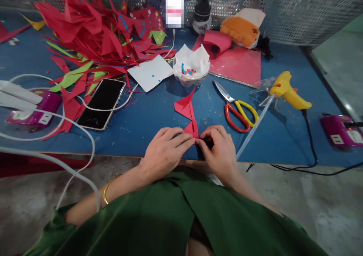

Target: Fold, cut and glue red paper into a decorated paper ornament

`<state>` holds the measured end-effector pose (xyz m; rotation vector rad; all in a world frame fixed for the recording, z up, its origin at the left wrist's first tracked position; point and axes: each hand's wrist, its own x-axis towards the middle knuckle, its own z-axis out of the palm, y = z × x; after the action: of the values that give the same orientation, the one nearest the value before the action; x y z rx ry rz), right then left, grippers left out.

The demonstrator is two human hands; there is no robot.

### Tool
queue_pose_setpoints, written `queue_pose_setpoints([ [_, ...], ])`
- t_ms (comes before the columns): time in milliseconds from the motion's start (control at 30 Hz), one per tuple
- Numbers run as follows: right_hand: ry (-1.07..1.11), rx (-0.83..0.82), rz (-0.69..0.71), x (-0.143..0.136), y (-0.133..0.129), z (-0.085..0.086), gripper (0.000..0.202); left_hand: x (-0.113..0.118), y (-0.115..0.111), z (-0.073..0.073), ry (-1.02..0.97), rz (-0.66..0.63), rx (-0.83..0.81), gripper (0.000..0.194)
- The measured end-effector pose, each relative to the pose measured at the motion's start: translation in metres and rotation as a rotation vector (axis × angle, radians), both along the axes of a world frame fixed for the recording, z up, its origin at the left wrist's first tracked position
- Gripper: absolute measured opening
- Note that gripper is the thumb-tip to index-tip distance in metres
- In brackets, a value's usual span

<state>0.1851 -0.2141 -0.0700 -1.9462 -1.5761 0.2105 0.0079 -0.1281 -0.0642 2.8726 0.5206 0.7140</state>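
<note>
A folded red paper piece [185, 107] lies on the blue table near its front edge, its pointed end away from me. My left hand [167, 147] rests over the near end, with its fingers pressing the paper down. From the other side, my right hand [217, 148] pinches the same near edge between thumb and fingers. The fingertips of both hands meet there and hide part of the fold. Scissors [236, 106] with one red and one yellow handle lie just beyond my right hand.
Red and green paper pieces [93, 33] heap at the back left. A phone [102, 104], white paper [151, 72], a bowl of small paper bits [191, 65], a yellow glue gun [292, 91] and purple power sockets [340, 131] surround the work. White cables [92, 146] loop at left.
</note>
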Motion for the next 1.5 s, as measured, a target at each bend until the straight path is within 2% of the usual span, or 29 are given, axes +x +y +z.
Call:
queue_pose_setpoints([
  [100,0.040,0.024,-0.018,0.000,-0.002,0.000,0.007,-0.003,-0.001,-0.001,0.051,-0.029,0.084,0.028],
  [200,0.031,0.087,0.025,0.001,-0.008,0.002,0.028,-0.005,-0.004,0.003,0.078,-0.043,0.112,0.031],
  [300,-0.153,0.146,0.221,0.003,-0.018,0.001,0.052,-0.005,-0.007,0.007,0.106,-0.048,0.112,0.037],
  [367,-0.302,0.161,0.362,0.003,-0.024,-0.002,0.059,-0.006,-0.010,0.007,0.122,-0.040,0.125,0.040],
  [433,-0.406,0.153,0.431,0.003,-0.028,-0.007,0.062,-0.008,-0.011,0.005,0.136,-0.036,0.144,0.041],
  [567,-0.496,0.134,0.450,0.005,-0.031,-0.014,0.062,-0.016,-0.011,0.000,0.159,-0.039,0.203,0.044],
  [800,-0.569,0.220,0.528,0.009,-0.024,-0.008,0.053,-0.028,-0.009,-0.005,0.120,-0.041,0.245,0.039],
  [933,-0.628,0.242,0.536,0.010,-0.013,0.000,0.044,-0.028,-0.007,-0.009,0.021,-0.030,0.299,0.031],
  [1067,-0.818,0.256,0.621,0.008,0.000,0.015,0.033,-0.023,-0.005,-0.008,-0.019,-0.040,0.320,0.028],
  [1200,-0.956,0.218,0.650,-0.001,0.004,0.024,0.029,-0.016,-0.004,-0.002,-0.090,-0.018,0.245,0.023],
  [1300,-0.963,0.242,0.623,-0.005,0.005,0.025,0.028,-0.008,0.001,0.006,-0.135,-0.039,0.135,0.021],
  [1400,-0.864,0.368,0.516,0.000,0.014,0.033,0.034,0.003,0.014,0.019,-0.157,-0.034,0.042,0.016],
  [1500,-0.743,0.522,0.428,0.012,0.035,0.052,0.037,0.018,0.034,0.042,-0.169,0.037,-0.014,0.014],
])
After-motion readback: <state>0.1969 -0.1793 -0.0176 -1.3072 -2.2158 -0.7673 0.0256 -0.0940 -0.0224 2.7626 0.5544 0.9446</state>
